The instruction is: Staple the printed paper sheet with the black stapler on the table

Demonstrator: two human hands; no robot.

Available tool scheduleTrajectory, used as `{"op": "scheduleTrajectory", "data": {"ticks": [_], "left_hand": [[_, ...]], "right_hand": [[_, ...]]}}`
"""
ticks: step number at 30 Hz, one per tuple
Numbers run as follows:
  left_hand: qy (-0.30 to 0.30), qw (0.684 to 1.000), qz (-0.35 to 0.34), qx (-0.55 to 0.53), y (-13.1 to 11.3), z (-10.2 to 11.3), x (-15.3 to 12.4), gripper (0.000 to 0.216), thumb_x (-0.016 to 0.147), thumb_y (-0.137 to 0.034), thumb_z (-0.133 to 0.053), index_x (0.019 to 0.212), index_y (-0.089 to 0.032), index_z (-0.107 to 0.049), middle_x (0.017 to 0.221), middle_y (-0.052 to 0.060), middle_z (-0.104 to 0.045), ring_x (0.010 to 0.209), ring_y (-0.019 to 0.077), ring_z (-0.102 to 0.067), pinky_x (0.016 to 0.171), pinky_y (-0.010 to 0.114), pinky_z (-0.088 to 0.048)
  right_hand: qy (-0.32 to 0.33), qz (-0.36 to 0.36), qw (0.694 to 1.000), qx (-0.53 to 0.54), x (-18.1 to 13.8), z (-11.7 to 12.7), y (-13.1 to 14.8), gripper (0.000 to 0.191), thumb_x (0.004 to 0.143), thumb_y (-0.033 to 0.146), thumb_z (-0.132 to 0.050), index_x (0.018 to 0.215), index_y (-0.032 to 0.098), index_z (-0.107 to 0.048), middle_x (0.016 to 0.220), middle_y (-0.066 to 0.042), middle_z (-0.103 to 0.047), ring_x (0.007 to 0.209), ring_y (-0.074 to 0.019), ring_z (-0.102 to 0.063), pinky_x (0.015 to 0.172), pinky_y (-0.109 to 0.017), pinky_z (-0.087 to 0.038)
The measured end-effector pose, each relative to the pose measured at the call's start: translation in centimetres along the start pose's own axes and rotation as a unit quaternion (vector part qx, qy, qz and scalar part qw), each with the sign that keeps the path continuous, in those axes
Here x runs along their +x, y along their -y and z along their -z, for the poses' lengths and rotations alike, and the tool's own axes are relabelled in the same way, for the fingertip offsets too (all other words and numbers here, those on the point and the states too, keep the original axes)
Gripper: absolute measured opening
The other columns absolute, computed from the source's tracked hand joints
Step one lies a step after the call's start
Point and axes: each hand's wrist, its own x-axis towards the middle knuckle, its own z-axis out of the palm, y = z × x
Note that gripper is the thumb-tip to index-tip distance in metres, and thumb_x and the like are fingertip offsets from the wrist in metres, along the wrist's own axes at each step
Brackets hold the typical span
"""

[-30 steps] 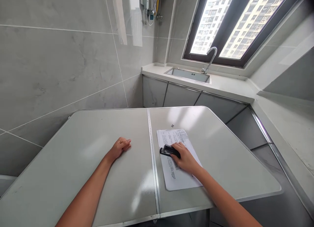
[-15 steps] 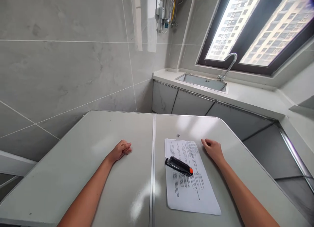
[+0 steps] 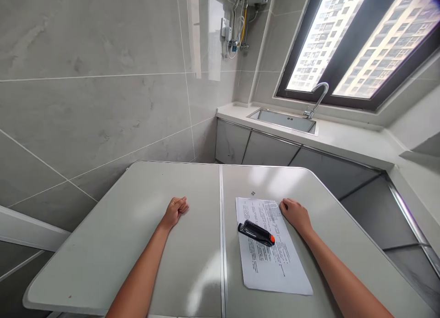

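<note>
My left hand (image 3: 176, 211) rests as a loose fist on the left half of the table, with nothing showing in it. My right hand (image 3: 296, 214) lies with curled fingers at the upper right edge of the printed sheets (image 3: 277, 277); whether it touches the paper I cannot tell. Across the middle of the sheets lies a black stapler (image 3: 255, 232) with an orange-red end pointing right. Just beyond the top edge of the paper are a few small staples (image 3: 253, 193).
The pale folding table (image 3: 113, 244) has a metal seam (image 3: 223, 254) down its middle. Behind it runs a white counter (image 3: 350, 139) with a sink (image 3: 285, 121) and a chrome faucet (image 3: 319, 98) under a window. A grey tiled wall (image 3: 103, 112) stands to the left.
The camera view has shifted slightly, so the whole scene sits a little differently. My right hand has come a bit closer to the sheets, its fingers turned further down. My left hand stays a fist.
</note>
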Motion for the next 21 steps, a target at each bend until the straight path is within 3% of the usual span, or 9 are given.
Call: {"op": "scheduleTrajectory", "data": {"ticks": [8, 16, 21], "left_hand": [[-0.053, 0.998, -0.017, 0.042, 0.4, 0.2, 0.2, 0.069, 0.091, -0.060, -0.063, 0.056, -0.022, -0.018, 0.051, -0.008, -0.013, 0.049, 0.0087, -0.012, 0.050, 0.027, -0.013], [-0.035, 0.985, -0.037, 0.167, -0.6, -1.8, -0.1, 0.074, 0.084, -0.071, -0.065, 0.047, -0.022, -0.023, 0.047, -0.006, -0.015, 0.049, 0.0091, -0.010, 0.052, 0.031, -0.010], [-0.068, 0.974, -0.042, 0.211, -1.0, -2.8, -0.1, 0.073, 0.082, -0.073, -0.063, 0.049, -0.024, -0.021, 0.050, -0.005, -0.014, 0.051, 0.0103, -0.012, 0.053, 0.031, -0.011]], "right_hand": [[-0.006, -0.007, 1.000, 0.008, 0.1, 0.2, 0.6, 0.032, 0.101, 0.031, -0.043, 0.078, 0.020, -0.062, 0.090, -0.006, -0.069, 0.080, -0.0176, -0.059, 0.065, -0.029, -0.029], [-0.016, -0.008, 1.000, 0.023, -0.1, 1.6, 1.6, 0.030, 0.097, 0.027, -0.049, 0.072, 0.020, -0.064, 0.087, -0.006, -0.072, 0.079, -0.0189, -0.063, 0.064, -0.029, -0.029], [-0.011, -0.004, 1.000, 0.009, 0.0, 1.1, 0.8, 0.032, 0.098, 0.031, -0.045, 0.074, 0.021, -0.064, 0.088, -0.006, -0.072, 0.078, -0.0195, -0.063, 0.063, -0.029, -0.030]]}}
